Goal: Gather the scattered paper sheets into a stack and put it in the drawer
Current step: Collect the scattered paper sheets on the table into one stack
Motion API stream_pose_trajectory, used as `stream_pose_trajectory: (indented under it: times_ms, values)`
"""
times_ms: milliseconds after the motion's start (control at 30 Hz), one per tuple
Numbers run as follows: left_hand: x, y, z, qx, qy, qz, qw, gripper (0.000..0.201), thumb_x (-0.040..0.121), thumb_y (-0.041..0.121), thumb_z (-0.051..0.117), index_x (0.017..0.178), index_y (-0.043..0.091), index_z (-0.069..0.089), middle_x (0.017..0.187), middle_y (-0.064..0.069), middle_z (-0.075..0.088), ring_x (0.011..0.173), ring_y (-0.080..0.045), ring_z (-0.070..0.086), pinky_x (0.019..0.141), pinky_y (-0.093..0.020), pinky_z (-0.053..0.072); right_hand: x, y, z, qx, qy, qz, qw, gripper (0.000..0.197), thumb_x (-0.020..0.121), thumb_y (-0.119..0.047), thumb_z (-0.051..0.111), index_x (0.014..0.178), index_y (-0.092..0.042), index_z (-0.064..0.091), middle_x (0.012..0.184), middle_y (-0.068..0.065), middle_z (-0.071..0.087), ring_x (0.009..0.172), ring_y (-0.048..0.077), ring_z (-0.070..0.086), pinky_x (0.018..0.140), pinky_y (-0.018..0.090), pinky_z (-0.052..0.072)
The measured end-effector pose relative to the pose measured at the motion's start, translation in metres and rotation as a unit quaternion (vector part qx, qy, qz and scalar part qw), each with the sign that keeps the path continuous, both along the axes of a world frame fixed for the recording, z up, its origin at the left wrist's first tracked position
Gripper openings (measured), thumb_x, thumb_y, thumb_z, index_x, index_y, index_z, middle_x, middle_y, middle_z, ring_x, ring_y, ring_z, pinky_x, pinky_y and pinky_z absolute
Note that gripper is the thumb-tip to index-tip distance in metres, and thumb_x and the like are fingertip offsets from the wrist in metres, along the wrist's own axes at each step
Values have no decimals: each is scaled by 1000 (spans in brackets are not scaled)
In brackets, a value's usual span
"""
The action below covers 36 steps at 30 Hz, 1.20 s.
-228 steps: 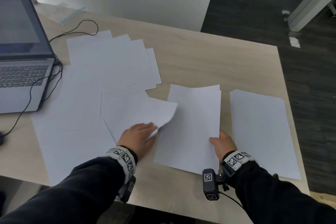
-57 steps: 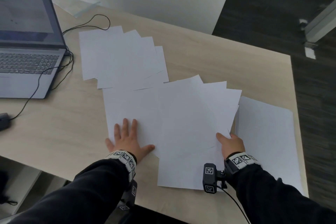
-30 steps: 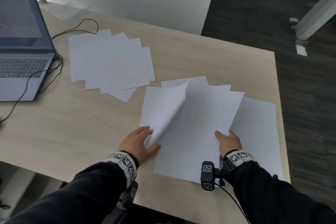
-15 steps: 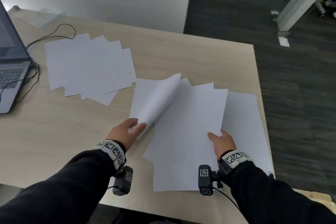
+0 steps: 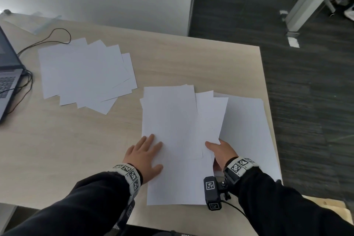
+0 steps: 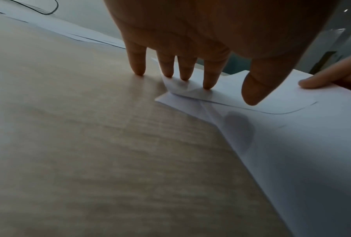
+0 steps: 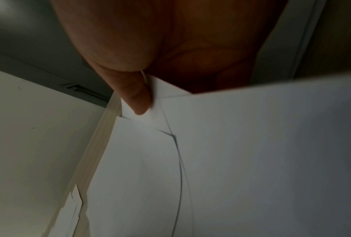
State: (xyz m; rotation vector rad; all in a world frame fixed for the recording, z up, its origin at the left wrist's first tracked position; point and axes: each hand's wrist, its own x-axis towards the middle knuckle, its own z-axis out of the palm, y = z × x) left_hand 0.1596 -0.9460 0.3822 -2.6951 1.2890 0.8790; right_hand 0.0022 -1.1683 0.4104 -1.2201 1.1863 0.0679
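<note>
A loose pile of white paper sheets lies fanned on the desk in front of me. My left hand lies flat with straight fingers, pressing the pile's near left corner. My right hand pinches the right edge of the upper sheets, thumb on top and fingers hidden under the paper. Another stack of sheets lies under and to the right of the pile. A second fan of sheets rests farther left. No drawer is in view.
A laptop with black cables sits at the desk's left edge. The desk's right edge runs close beside the right stack, with dark floor beyond. A white wall stands behind the desk.
The sheet my left hand held curled up half a second ago now lies flat on the pile, and that hand has gone flat on it. The right hand keeps its grip.
</note>
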Motion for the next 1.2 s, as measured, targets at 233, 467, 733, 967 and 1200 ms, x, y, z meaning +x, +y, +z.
stream_pose_trajectory:
  times_ms: [233, 467, 733, 967, 1200]
  values:
    - [-4, -3, 1, -10, -2, -51, 999, 77, 85, 59, 46, 152, 45, 11, 163, 13, -12, 151, -11, -8, 121, -41, 7, -3, -14, -2, 113, 58, -55, 990, 67, 64, -72, 69, 115, -28, 67, 116, 5, 70, 109, 29, 64, 88, 55, 53]
    - [-3, -4, 3, -12, -2, -45, 999, 75, 84, 56, 45, 151, 45, 14, 164, 13, -9, 151, -12, -6, 120, -42, 9, -8, -24, 8, 60, 36, -72, 995, 21, 95, -21, 59, 108, -5, 65, 90, 14, 69, 80, 33, 68, 80, 57, 56]
    - [-11, -7, 0, -18, -7, -73, 997, 74, 84, 55, 46, 151, 46, 15, 163, 13, -10, 151, -11, -9, 121, -40, 6, -7, -19, 2, 105, 24, -75, 991, 10, 87, -1, 55, 89, -7, 63, 86, 15, 60, 78, 31, 60, 78, 60, 54]
    - [-20, -13, 1, -63, 34, -68, 995, 78, 84, 55, 47, 153, 42, 12, 163, 16, -4, 151, -11, -1, 120, -36, 8, 6, -11, -3, -61, 44, 34, 997, 12, 87, -15, 68, 98, -11, 69, 99, 9, 72, 90, 28, 68, 87, 41, 55]
    - [25, -25, 21, -171, 103, 320, 926, 103, 80, 47, 74, 156, 16, 13, 162, -3, 19, 148, -22, 21, 121, -40, 20, 8, -11, 17, -123, -33, 58, 990, 9, 89, -16, 67, 92, -24, 66, 90, -8, 70, 87, 15, 67, 79, 26, 50]
